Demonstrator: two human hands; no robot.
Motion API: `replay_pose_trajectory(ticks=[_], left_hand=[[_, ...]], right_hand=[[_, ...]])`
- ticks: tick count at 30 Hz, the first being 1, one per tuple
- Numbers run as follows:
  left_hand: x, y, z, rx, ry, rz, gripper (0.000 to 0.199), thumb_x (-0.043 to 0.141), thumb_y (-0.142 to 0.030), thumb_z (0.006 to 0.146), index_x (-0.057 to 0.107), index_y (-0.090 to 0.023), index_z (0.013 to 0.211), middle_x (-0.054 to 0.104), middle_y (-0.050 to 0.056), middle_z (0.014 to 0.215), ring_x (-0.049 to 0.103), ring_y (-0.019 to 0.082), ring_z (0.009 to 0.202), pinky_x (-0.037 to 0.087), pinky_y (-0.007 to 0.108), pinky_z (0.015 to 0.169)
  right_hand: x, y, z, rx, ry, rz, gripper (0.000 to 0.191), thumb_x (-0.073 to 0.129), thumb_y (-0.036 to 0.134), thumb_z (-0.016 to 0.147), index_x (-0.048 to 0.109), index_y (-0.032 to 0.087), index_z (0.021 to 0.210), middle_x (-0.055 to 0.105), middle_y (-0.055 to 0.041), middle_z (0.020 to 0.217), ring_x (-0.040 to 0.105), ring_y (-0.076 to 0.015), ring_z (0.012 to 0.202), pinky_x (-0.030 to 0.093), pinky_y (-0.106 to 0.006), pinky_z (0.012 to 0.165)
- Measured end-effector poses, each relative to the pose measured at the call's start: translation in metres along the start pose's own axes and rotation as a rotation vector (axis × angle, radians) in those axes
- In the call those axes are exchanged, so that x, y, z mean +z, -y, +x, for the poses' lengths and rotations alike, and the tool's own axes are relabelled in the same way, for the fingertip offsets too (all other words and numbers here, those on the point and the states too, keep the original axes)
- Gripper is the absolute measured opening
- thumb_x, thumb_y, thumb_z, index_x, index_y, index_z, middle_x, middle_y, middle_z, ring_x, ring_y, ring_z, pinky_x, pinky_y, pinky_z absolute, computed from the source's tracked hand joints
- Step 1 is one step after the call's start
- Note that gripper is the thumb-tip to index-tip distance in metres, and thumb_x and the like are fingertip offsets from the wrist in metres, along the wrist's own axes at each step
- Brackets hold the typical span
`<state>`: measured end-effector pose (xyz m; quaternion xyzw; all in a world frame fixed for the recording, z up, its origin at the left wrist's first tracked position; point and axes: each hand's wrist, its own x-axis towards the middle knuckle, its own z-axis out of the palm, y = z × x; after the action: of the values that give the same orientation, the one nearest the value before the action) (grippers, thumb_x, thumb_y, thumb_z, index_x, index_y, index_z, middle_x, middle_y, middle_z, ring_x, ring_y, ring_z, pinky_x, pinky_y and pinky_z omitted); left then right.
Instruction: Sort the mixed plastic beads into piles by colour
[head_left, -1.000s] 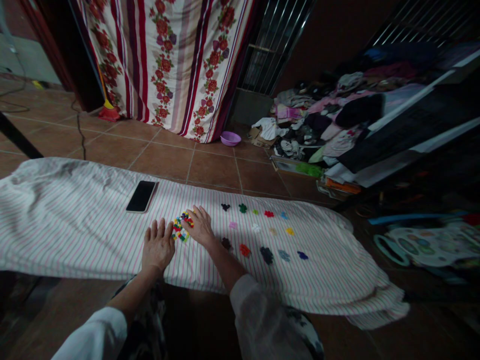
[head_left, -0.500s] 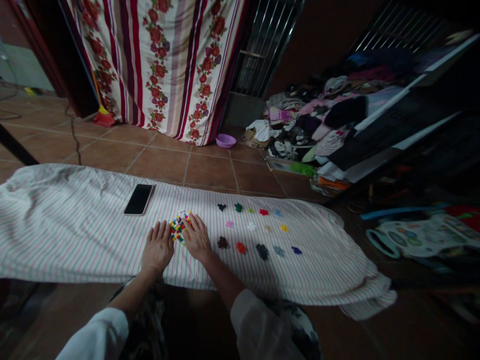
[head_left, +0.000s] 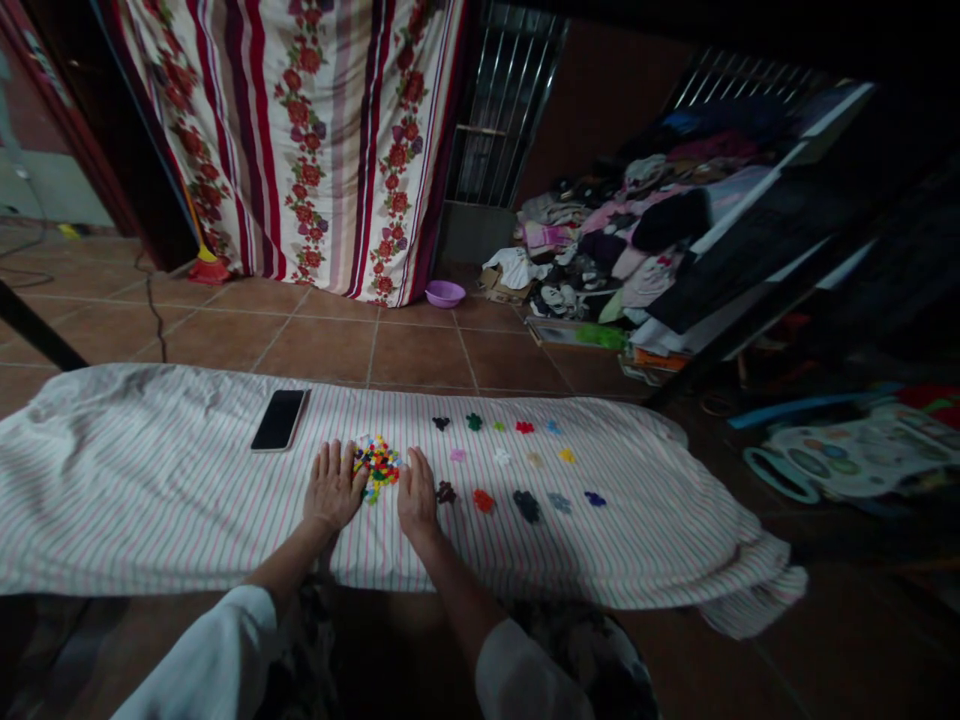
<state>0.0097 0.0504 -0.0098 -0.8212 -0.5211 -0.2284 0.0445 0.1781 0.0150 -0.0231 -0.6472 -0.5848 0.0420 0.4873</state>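
A pile of small mixed-colour pieces (head_left: 381, 464) lies on the striped cloth between my two hands. My left hand (head_left: 333, 490) is flat on the cloth with fingers stretched, its thumb side touching the pile's left edge. At the pile's right side is my right hand (head_left: 417, 497), fingers extended and holding nothing. Further right, small heaps sorted by colour lie in three rows, among them a dark green heap (head_left: 474, 422), a red heap (head_left: 524, 427), an orange heap (head_left: 483, 501) and a dark grey heap (head_left: 526, 506). The pieces are too small to name.
A smartphone (head_left: 279, 420) lies on the striped cloth (head_left: 165, 480), left of the pile. Beyond the surface are a purple basin (head_left: 445, 293), a red broom (head_left: 209, 268), a floral curtain (head_left: 341, 150) and a heap of clothes (head_left: 600, 240).
My right hand has moved off the top of the pile to its right side, exposing the pieces, which look more spread out. My left hand stays on the left. The camera view has shifted slightly.
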Motion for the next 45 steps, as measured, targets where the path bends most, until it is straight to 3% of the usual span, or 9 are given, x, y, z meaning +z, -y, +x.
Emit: replay_pose_trajectory(ticks=[5, 14, 23, 28, 31, 34, 36, 40, 45], left_hand=[[0.011, -0.008, 0.029, 0.045, 0.072, -0.025, 0.052, 0.031, -0.039, 0.094, 0.044, -0.018, 0.141, 0.044, 0.017, 0.146, 0.034, 0.03, 0.141, 0.036, 0.055, 0.108], [0.008, -0.017, 0.047, 0.208, 0.142, -0.109, 0.046, 0.033, -0.038, 0.095, 0.05, -0.028, 0.136, 0.05, 0.007, 0.144, 0.037, 0.027, 0.139, 0.036, 0.052, 0.109], [-0.005, -0.035, 0.026, 0.321, 0.167, -0.186, 0.045, 0.034, -0.032, 0.095, 0.053, -0.025, 0.134, 0.055, 0.007, 0.139, 0.041, 0.024, 0.137, 0.033, 0.051, 0.112], [-0.017, -0.029, -0.002, 0.418, 0.124, -0.159, 0.048, 0.038, -0.034, 0.093, 0.045, -0.026, 0.14, 0.047, 0.006, 0.146, 0.031, 0.024, 0.143, 0.029, 0.049, 0.116], [-0.018, -0.019, -0.024, 0.316, 0.064, -0.074, 0.055, 0.039, -0.041, 0.093, 0.037, -0.024, 0.145, 0.037, 0.009, 0.153, 0.024, 0.027, 0.146, 0.03, 0.048, 0.115], [-0.013, -0.014, -0.041, 0.157, -0.025, 0.011, 0.08, 0.045, -0.061, 0.086, 0.032, -0.01, 0.147, 0.033, 0.022, 0.152, 0.024, 0.035, 0.145, 0.034, 0.05, 0.111], [-0.008, -0.016, -0.043, 0.122, -0.032, 0.031, 0.08, 0.041, -0.062, 0.087, 0.033, -0.009, 0.146, 0.034, 0.023, 0.151, 0.025, 0.035, 0.144, 0.033, 0.051, 0.112], [0.002, -0.026, -0.03, 0.119, -0.003, 0.024, 0.07, 0.036, -0.056, 0.091, 0.034, -0.013, 0.147, 0.04, 0.019, 0.149, 0.029, 0.031, 0.143, 0.029, 0.051, 0.114], [0.007, -0.031, -0.006, 0.193, 0.024, -0.052, 0.058, 0.029, -0.038, 0.096, 0.033, -0.011, 0.146, 0.041, 0.017, 0.149, 0.028, 0.027, 0.144, 0.031, 0.047, 0.114]], right_hand=[[0.001, -0.002, 0.002, 0.118, -0.041, 0.016, 0.059, 0.017, 0.045, 0.101, 0.053, 0.009, 0.131, 0.058, -0.0207, 0.131, 0.051, -0.026, 0.127, 0.043, -0.05, 0.106], [0.008, -0.003, 0.006, 0.026, -0.01, -0.046, 0.055, 0.015, 0.037, 0.101, 0.058, 0.015, 0.127, 0.062, -0.0168, 0.126, 0.052, -0.0248, 0.126, 0.043, -0.051, 0.105], [0.002, -0.003, 0.009, 0.095, 0.005, 0.017, 0.057, 0.015, 0.042, 0.101, 0.056, 0.016, 0.131, 0.064, -0.0146, 0.123, 0.056, -0.023, 0.121, 0.046, -0.047, 0.102], [0.002, -0.004, 0.009, 0.111, 0.0, 0.022, 0.059, 0.014, 0.041, 0.101, 0.059, 0.013, 0.127, 0.064, -0.0165, 0.123, 0.057, -0.0235, 0.119, 0.047, -0.046, 0.102], [0.001, -0.004, 0.008, 0.072, 0.016, 0.001, 0.056, 0.016, 0.04, 0.101, 0.058, 0.014, 0.128, 0.064, -0.0165, 0.122, 0.058, -0.0243, 0.118, 0.048, -0.047, 0.101], [-0.001, 0.0, 0.006, 0.024, 0.018, -0.017, 0.053, 0.018, 0.037, 0.101, 0.057, 0.016, 0.131, 0.064, -0.0155, 0.122, 0.057, -0.0243, 0.12, 0.048, -0.048, 0.102], [-0.003, 0.004, 0.005, -0.011, 0.029, -0.018, 0.052, 0.019, 0.034, 0.101, 0.055, 0.015, 0.133, 0.063, -0.0161, 0.125, 0.055, -0.0246, 0.122, 0.047, -0.049, 0.103], [-0.01, 0.011, 0.003, -0.018, 0.078, 0.028, 0.049, 0.022, 0.032, 0.101, 0.049, 0.016, 0.139, 0.057, -0.0135, 0.135, 0.051, -0.0217, 0.128, 0.045, -0.044, 0.106], [-0.013, 0.011, 0.004, 0.044, 0.101, 0.143, 0.052, 0.018, 0.036, 0.101, 0.048, 0.018, 0.14, 0.055, -0.0115, 0.139, 0.049, -0.0179, 0.131, 0.043, -0.039, 0.109]])
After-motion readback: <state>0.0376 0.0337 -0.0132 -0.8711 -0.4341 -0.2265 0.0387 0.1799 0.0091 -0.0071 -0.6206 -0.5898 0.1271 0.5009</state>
